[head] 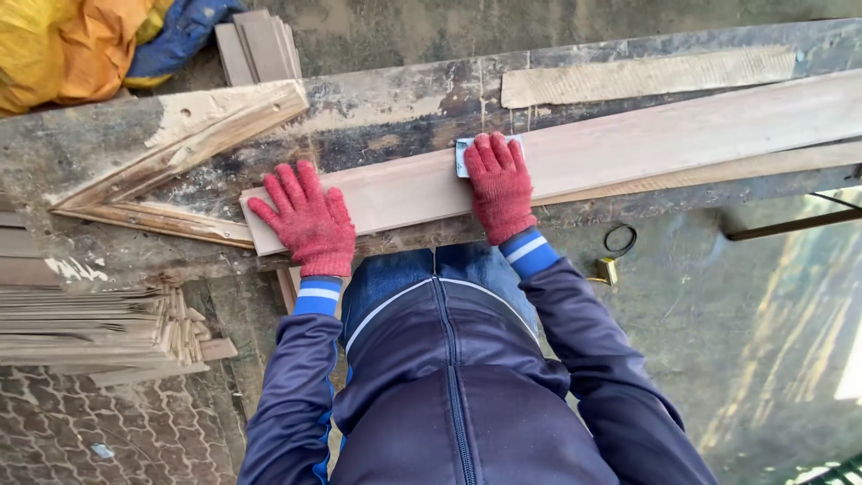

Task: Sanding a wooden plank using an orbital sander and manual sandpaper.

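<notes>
Navy jacket sleeves w/ blue-white cuffs come up from the near edge, both hands in red knit gloves. Left hand (306,218) lies flat, fingers spread, palm down on the near end of a long pale wood plank (628,148); nothing gripped, just pressing on it. Right hand (499,186) is further along the same plank, fingers curled over a small grey-blue sanding block (464,154) that pokes out at the hand's left side; the hand presses it onto the plank face. The two hands are well apart, w/ bare plank between them.

Plank runs from just left of the left hand out past the right hand to the frame's right edge, lying on a dark, worn counter (404,108). Left of the left hand, touching the plank's end: a V-shaped wooden frame piece (180,144), weathered. Below and left of that hand, at floor level: stack of thin wood strips (99,328). Right of the right hand, down on the floor: black ring (620,239) and a small yellow item beside it, too small to tell what.

Beyond the hands, at the counter's far side: another rough board (646,74). Far left: short boards (260,45) next to yellow-orange and blue cloth (81,40).
</notes>
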